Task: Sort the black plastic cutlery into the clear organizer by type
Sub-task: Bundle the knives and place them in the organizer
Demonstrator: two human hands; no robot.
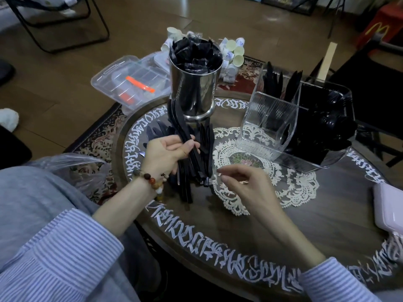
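Head view of a round dark table (305,225) with white script painted round its rim and a white lace doily (290,188) at its centre. The left hand (165,153), a beaded bracelet (152,182) on its wrist, grips a thick bundle of black plastic knives (187,162) — fingers and thumb curled round the middle of the bundle, blades pointing to the far side, handles toward the near side. More black cutlery (157,130) lies flat on the table just beneath and to the left of the bundle. The right hand (242,182) hovers just right of the bundle's handles, over the doily; its fingers are loosely curled with thumb and forefinger close together, and they hold nothing that can be made out.

The clear organizer (272,127) stands on the right far part of the table, partly on the doily. Its near compartment looks empty of cutlery; the far compartments hold upright black pieces (281,83), types not distinguishable. Touching its right side is a black tray (327,127) heaped with black cutlery.

At the far centre stands a steel cup (194,88) filled with dark wrapped items. Behind it lie small paper cups (234,53); to its left, off the table, a clear lidded box (130,81) with an orange piece inside. A pale pink case (390,210) sits at the right edge — only partly in view.
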